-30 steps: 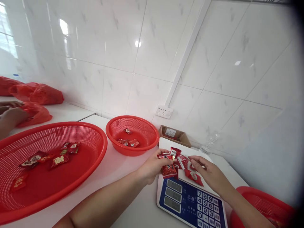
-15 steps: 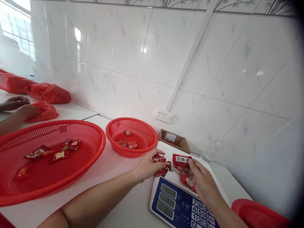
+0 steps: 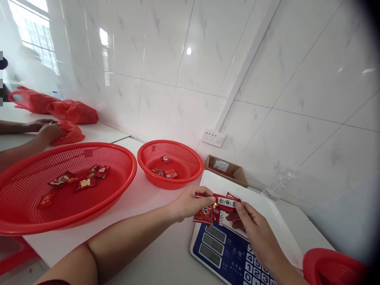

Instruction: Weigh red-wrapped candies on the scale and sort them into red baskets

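Observation:
My left hand [image 3: 187,205] is closed on several small red snack packets [image 3: 204,215], held above the scale. Between thumb and fingers of my right hand [image 3: 257,229] is the end of a red packet with a white label [image 3: 226,202]. Its other end meets the fingertips of my left hand. Both hands hover over the front of the digital scale [image 3: 233,253], whose white pan [image 3: 264,215] lies behind them. Another red packet [image 3: 231,195] shows partly behind the labelled one; whether it is held or lying on the pan, I cannot tell.
A large red basket [image 3: 130,174] with several packets stands left. Behind the hands is a smaller red basket [image 3: 200,174] with a few packets, beside a cardboard box [image 3: 242,178]. Another red basket [image 3: 329,257] sits right. Far left, another person's hands [image 3: 49,128] touch a red bag [image 3: 71,132].
My right hand has brought the labelled packet left against my left hand's bunch. A red packet that hung lower in my right hand no longer shows there. The view has shifted slightly.

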`<state>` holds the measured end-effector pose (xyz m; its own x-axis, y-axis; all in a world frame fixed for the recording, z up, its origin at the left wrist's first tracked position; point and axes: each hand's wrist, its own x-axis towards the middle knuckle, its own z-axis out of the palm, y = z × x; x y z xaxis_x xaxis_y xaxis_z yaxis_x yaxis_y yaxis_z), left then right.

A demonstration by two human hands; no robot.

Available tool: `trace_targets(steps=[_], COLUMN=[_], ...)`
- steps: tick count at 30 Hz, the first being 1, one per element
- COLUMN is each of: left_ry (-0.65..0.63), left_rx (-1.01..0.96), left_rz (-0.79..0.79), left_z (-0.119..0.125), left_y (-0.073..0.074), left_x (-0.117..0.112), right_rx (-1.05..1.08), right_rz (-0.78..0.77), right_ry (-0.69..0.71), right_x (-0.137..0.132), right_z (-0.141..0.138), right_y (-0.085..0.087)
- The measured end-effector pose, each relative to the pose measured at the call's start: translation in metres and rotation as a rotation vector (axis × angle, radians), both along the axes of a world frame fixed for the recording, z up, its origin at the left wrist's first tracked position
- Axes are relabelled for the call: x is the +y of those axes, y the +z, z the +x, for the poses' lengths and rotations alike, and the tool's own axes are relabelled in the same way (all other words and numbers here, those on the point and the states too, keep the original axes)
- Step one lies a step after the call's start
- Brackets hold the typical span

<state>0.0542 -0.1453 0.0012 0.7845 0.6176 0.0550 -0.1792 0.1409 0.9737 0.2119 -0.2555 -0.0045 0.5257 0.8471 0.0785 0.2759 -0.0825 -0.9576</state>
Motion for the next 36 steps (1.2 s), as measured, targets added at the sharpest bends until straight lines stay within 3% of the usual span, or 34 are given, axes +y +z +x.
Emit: trace_targets(steps=[7, 14, 36], left_ry=[-0.057, -0.075, -0.032], left_rx=[-0.012, -0.022, -0.055], left_rz=[-0.141, -0.141, -0.088], left_z=[-0.001, -0.001, -0.004], left_y=[0.001, 0.002, 0.006], left_x=[0.004, 0.003, 0.003], right_rx=[-0.183, -0.320, -0.135], right_rz=[-0.038, -0.024, 0.033], right_ry=[0.063, 0.056, -0.012], right_x=[-0.002, -0.004, -0.004], right_z=[-0.001, -0.005, 0.001], right_y=[0.002, 0.011, 0.002])
